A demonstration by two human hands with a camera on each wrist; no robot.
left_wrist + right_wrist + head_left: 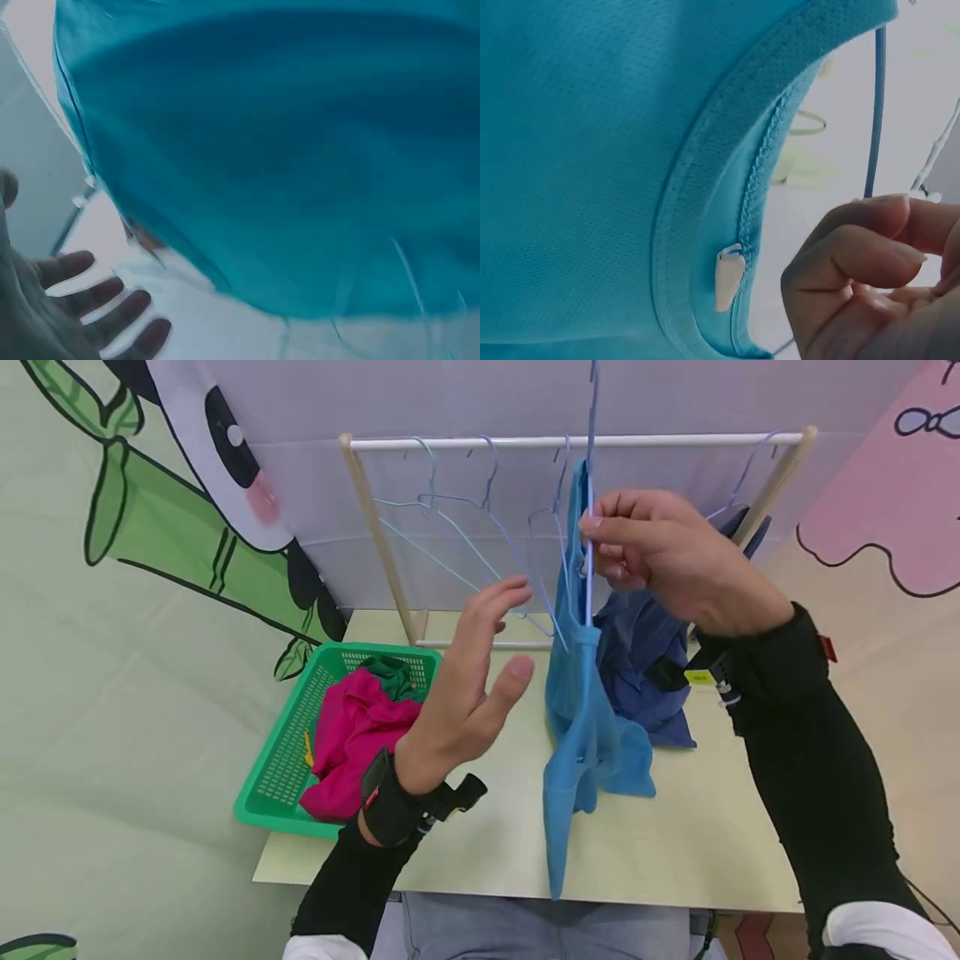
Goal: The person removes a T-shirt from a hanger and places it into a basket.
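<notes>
My right hand (652, 552) pinches a bluish-purple hanger (590, 410) held upright, seen almost edge-on. A light blue shirt (581, 718) hangs from this hanger, its lower end reaching the table's front edge. Close up in the right wrist view, curled fingers grip the hanger's wire beside the shirt's neckline (690, 165), where a small white label (730, 277) shows. My left hand (476, 685) is raised to the left of the shirt, fingers extended and apart from it. Its spread fingers appear beside the blue cloth (262, 150) in the left wrist view.
Several thin hangers (491, 485) hang from the white bar (675, 441) of a wooden-sided rack. A green basket (262, 777) with pink (360, 718) and green cloth stands on the table (480, 860) at left. Dark blue clothing (637, 668) lies behind the shirt.
</notes>
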